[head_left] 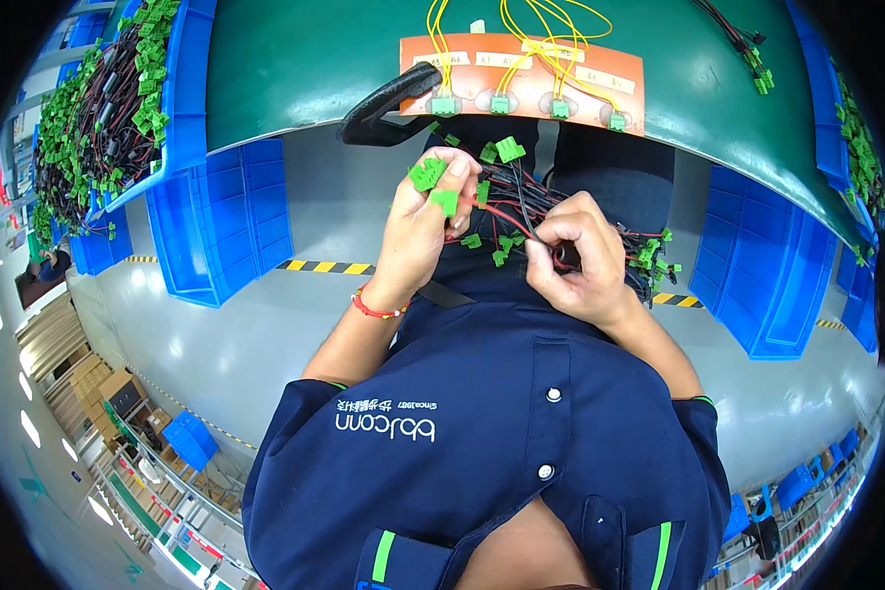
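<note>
In front of my chest, my left hand (415, 228) is closed on green terminal connectors (427, 175), which stick out past the fingertips. A red wire (501, 213) runs from them to my right hand (590, 264), whose thumb and fingers pinch red and black wires. Behind and between the hands, a bundle of black and red wires with several green connectors (509, 149) lies over my lap; my hands partly hide it. Just beyond my left hand, an orange board (472, 79) sits at the table edge, with green sockets (559, 108) and yellow wires (511, 59).
A black clamp-like handle (388, 103) juts from the green table (305, 69) beside the board. Blue bins (192, 79) heaped with wired connectors flank the table. More blue bins (211, 221) stand lower on both sides. A few wires (747, 54) lie at the table's far right.
</note>
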{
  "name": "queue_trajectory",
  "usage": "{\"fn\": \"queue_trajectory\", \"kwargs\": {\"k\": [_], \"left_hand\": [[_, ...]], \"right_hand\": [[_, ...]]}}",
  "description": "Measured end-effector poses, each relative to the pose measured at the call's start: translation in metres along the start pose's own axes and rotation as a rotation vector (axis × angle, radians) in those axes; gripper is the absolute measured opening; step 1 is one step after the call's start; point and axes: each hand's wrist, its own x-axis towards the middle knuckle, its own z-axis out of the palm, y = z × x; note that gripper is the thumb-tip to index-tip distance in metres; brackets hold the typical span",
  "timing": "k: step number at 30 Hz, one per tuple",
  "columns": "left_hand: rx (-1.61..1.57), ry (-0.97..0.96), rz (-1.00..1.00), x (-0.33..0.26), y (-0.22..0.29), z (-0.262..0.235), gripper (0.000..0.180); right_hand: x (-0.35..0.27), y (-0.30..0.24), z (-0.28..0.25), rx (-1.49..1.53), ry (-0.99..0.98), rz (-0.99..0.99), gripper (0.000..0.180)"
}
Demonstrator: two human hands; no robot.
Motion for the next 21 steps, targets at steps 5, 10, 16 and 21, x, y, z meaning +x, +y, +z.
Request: {"fn": "queue_trajectory", "kwargs": {"k": [5,10,16,21], "left_hand": [[-0.162,-0.301,-0.041,-0.001,0.015,0.003,0.043],[-0.071,-0.470,-0.001,-0.001,0.018,-0.006,0.045],[0.263,-0.431,0.316,-0.001,0.016,0.007,0.042],[0.351,-0.398,0.410,-0.008,0.023,0.019,0.040]], "right_hand": [[0.002,0.002,-0.006,0.046,-0.164,-0.015,0.029],[0.008,-0.004,-0.020,0.371,-0.080,0.313,0.010],[0.025,0.000,-0.019,1.028,-0.095,0.862,0.036],[0.028,0.000,-0.014,1.575,-0.117,1.056,0.038]]}}
